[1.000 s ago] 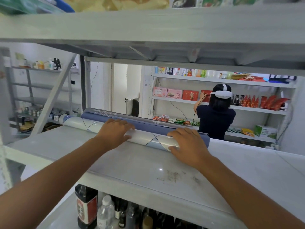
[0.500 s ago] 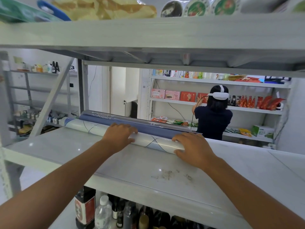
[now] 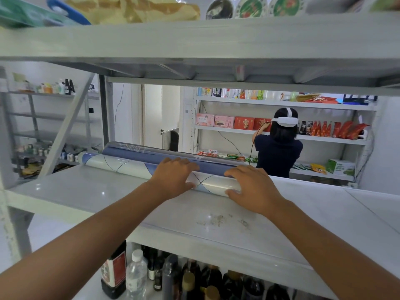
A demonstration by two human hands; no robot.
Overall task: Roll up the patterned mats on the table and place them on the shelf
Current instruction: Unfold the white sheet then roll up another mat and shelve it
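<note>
Two rolled mats lie side by side near the back of the white shelf board (image 3: 86,191). The front one is a pale roll with thin blue lines (image 3: 121,167). Behind it, and touching it, lies a blue roll (image 3: 134,153). My left hand (image 3: 173,176) rests over the middle of the pale roll, its fingers reaching to the blue one. My right hand (image 3: 253,187) lies over the pale roll's right end and hides it, thumb along the near side. Both hands press on the roll with fingers laid fairly flat.
Another shelf board (image 3: 194,40) hangs low overhead, loaded with packets. Bottles (image 3: 136,276) stand on the level below. A diagonal brace (image 3: 67,128) crosses at the left. Beyond the shelf a person (image 3: 279,152) faces a stocked wall rack.
My left hand has slid to the right along the pale roll, closer to my right hand. The rolls have hardly moved.
</note>
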